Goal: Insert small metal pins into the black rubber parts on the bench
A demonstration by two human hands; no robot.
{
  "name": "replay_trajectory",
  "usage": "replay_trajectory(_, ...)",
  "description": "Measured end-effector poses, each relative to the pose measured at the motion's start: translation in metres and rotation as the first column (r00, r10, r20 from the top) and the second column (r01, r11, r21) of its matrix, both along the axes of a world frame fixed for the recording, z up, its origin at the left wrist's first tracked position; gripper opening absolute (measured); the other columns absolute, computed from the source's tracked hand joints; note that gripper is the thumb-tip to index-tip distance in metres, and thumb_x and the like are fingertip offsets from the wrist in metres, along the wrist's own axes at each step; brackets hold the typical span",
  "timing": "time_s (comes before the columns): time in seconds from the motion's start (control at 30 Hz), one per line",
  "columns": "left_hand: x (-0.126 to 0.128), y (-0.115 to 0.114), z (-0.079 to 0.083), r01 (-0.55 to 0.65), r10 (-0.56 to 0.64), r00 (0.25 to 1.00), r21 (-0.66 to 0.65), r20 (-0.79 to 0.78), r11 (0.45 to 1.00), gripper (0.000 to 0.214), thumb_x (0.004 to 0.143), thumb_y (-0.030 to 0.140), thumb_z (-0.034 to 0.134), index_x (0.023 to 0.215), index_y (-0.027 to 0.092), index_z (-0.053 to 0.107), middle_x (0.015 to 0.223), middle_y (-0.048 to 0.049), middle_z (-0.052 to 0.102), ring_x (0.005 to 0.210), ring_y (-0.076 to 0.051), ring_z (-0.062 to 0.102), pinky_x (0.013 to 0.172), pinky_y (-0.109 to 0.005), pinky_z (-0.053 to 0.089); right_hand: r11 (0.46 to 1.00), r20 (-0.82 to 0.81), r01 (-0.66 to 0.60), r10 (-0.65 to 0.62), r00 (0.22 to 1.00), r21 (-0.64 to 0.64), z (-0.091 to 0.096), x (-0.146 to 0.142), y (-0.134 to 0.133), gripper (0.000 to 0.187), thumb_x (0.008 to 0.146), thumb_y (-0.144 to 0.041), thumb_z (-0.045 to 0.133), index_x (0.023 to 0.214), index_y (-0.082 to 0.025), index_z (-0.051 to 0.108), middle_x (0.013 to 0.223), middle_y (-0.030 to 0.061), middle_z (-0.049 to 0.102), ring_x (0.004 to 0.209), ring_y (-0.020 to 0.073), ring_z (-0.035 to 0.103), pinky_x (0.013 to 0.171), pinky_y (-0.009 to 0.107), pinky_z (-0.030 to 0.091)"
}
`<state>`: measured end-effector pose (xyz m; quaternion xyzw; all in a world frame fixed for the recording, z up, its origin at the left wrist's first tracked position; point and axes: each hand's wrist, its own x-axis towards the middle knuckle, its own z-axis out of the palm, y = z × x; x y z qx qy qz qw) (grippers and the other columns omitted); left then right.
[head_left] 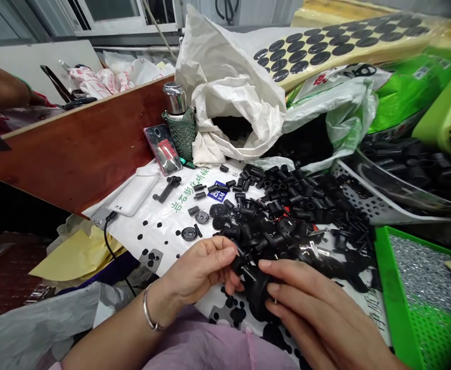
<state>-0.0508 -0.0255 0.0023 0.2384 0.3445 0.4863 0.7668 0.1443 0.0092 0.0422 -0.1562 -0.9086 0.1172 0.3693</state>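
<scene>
My left hand [206,264], with a silver bracelet at the wrist, pinches one end of a black plastic part [258,288] above the front of the work surface. My right hand [318,303] closes on the same part from the other side, its fingertips along the part's edge. A thin shiny metal piece shows on the part between the hands; the exact kind of part I cannot make out. Just beyond my fingers lies a heap of small black plastic tubes and fittings [279,195]. Left of the heap are a black round disc [189,234] and a black crank-shaped piece [167,188].
A phone [163,149] leans by a flask [181,128]; a white power bank [134,192] with a cable lies nearer. White sacks [237,92] stand behind. At right is a green tray [400,303] of small metal pieces. Another person's arm [4,87] shows beyond the brown board [87,146].
</scene>
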Motion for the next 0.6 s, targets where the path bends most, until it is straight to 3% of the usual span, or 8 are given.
replay_trajectory(0.23,0.016,-0.010,0.004,0.131,-0.114,0.938,0.030,-0.328,0.991,0.043,0.078,0.056,0.051,0.064,0.015,0.047,0.040,0.0064,0.043,0.032,-0.004,0.037,0.034,-0.014,0.028,0.996,-0.036,-0.090,0.091,0.995,0.028,-0.021,-0.004,0.000,0.025,0.089,-0.010,0.038,0.098,-0.016,0.060,0.093,0.0062,0.069,0.096,0.0127,0.061,0.088,0.027,0.051)
replay_trajectory(0.33,0.021,-0.009,0.005,0.080,-0.036,0.875,0.070,-0.483,0.994,0.050,0.083,0.057,0.038,0.057,0.015,0.044,0.041,0.0064,0.037,0.035,-0.004,0.034,0.035,-0.015,0.026,0.996,-0.013,-0.088,0.088,0.996,0.028,-0.025,-0.006,0.001,0.019,0.087,-0.008,0.044,0.095,-0.012,0.061,0.097,0.0096,0.067,0.099,0.0130,0.059,0.089,0.026,0.050)
replay_trajectory(0.47,0.023,-0.006,0.000,0.041,-0.002,0.839,0.060,-0.543,0.997,0.053,0.086,0.055,0.031,0.052,0.016,0.041,0.041,0.0060,0.033,0.037,-0.006,0.032,0.036,-0.018,0.026,0.992,0.055,-0.054,0.048,0.997,0.112,-0.030,-0.003,0.002,0.020,0.084,-0.011,0.052,0.102,-0.006,0.057,0.107,0.0168,0.062,0.109,0.0182,0.054,0.090,0.032,0.049)
replay_trajectory(0.6,0.025,-0.006,-0.006,0.042,0.009,0.831,0.079,-0.556,0.996,0.055,0.088,0.055,0.027,0.052,0.016,0.041,0.042,0.0040,0.037,0.040,-0.007,0.035,0.039,-0.020,0.027,0.968,0.165,-0.092,0.054,0.985,0.233,-0.034,0.000,-0.001,0.028,0.085,-0.009,0.047,0.112,-0.004,0.054,0.114,0.0206,0.058,0.120,0.0256,0.043,0.089,0.039,0.049)
